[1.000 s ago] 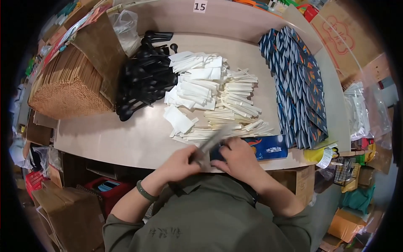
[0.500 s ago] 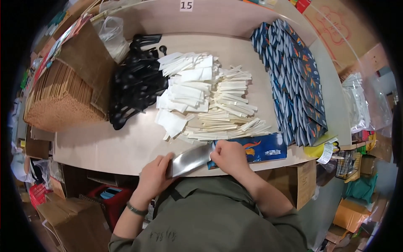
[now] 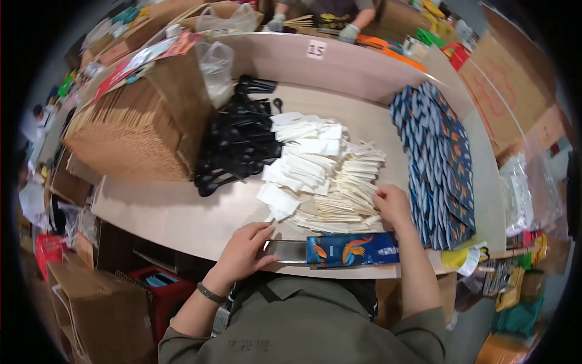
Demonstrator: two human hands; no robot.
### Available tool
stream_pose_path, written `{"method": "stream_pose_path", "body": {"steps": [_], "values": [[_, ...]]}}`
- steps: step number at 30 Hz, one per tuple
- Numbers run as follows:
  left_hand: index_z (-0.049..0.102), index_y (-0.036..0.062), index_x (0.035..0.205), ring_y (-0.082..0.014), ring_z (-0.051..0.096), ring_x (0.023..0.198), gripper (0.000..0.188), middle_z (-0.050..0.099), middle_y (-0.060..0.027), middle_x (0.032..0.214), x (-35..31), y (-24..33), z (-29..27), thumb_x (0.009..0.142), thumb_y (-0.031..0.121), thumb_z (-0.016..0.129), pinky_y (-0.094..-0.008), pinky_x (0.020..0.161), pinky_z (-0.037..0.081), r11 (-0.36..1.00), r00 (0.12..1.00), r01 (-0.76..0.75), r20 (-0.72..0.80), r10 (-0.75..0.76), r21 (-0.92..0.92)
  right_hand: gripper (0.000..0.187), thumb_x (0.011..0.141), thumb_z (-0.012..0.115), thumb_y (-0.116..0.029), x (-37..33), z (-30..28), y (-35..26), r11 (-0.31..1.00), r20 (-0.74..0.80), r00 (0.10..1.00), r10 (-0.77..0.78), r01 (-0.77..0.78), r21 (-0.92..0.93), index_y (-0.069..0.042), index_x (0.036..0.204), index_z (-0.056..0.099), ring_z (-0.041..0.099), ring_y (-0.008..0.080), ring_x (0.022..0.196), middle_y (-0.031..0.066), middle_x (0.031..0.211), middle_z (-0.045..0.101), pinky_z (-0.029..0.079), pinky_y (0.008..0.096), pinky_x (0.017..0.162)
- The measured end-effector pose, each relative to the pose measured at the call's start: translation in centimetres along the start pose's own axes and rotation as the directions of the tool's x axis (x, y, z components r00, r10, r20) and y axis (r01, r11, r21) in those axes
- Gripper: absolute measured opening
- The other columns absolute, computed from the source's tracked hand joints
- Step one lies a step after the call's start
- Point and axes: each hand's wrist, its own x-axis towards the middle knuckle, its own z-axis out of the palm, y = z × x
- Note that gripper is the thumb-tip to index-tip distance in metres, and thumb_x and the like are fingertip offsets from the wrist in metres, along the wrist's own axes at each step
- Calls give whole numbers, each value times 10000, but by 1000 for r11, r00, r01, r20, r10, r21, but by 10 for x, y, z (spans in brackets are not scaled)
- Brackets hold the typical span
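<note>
A dark blue pouch [image 3: 351,250] with an orange bird print lies flat along the table's front edge. From its left end sticks out a shiny silver strip [image 3: 286,251]. My left hand [image 3: 247,247] is at the strip's outer end, thumb and fingers spread on either side of it. My right hand [image 3: 393,205] is at the right side of a pile of thin cream-coloured sticks [image 3: 339,209], fingertips pinched together; what they grip, if anything, is hidden. Beside the sticks lie white folded paper packets [image 3: 306,161], with black plastic spoons [image 3: 239,133] heaped left of them.
Rows of blue pouches [image 3: 439,170] stand on the right. On the left is a thick stack of brown cardboard-like sheets [image 3: 130,136], near a clear plastic bag [image 3: 216,70]. A raised panel [image 3: 273,54] borders the table; beyond it, a co-worker's gloved hand [image 3: 349,33] shows.
My right hand has left the pouch and moved up and right to the stick pile. The silver strip, tilted before, now lies nearly level. The whole view has shifted, revealing a co-worker at the top.
</note>
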Motion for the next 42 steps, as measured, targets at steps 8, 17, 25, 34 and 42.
{"method": "stream_pose_path", "body": {"steps": [8, 17, 25, 34, 42], "values": [[678, 49, 1072, -361, 639, 997, 284, 657, -140, 1137, -3, -51, -49, 788, 46, 702, -419, 849, 535, 950, 948, 258, -234, -214, 177, 137, 839, 679, -167, -15, 25, -83, 886, -170, 886, -432, 381, -265, -52, 900, 723, 647, 360, 875, 154, 879, 676, 514, 465, 787], [625, 59, 951, -301, 626, 923, 130, 613, -97, 946, 82, -119, -52, 824, 38, 635, -431, 807, 512, 833, 958, 240, -258, -122, 498, 142, 801, 672, -149, 4, 114, -165, 793, 237, 861, -451, 508, -337, -8, 793, 650, 679, 396, 837, 205, 823, 674, 548, 468, 730], [559, 113, 893, -252, 621, 884, 55, 583, -69, 867, 86, -120, -70, 864, 154, 582, -375, 837, 484, 730, 978, -110, -59, 202, 675, 145, 834, 611, -179, -18, 59, -187, 811, 377, 731, -569, 574, 111, -52, 794, 667, 660, 379, 755, 165, 787, 678, 525, 436, 667], [602, 92, 976, -278, 653, 812, 92, 634, -73, 828, 87, -104, -67, 903, 146, 605, -390, 782, 514, 837, 975, -50, -156, 160, 545, 109, 811, 662, -145, -63, 79, -171, 685, 531, 596, -603, 727, -38, -60, 756, 623, 646, 357, 816, 129, 828, 636, 518, 455, 705], [656, 60, 1058, -318, 650, 807, 165, 656, -104, 881, 80, -85, -55, 912, 133, 632, -415, 696, 519, 920, 926, 65, -366, 89, 387, 244, 852, 718, -204, -86, 97, -164, 728, 256, 695, -672, 684, 56, -71, 1025, 608, 644, 345, 849, 125, 885, 608, 533, 438, 703]]}}
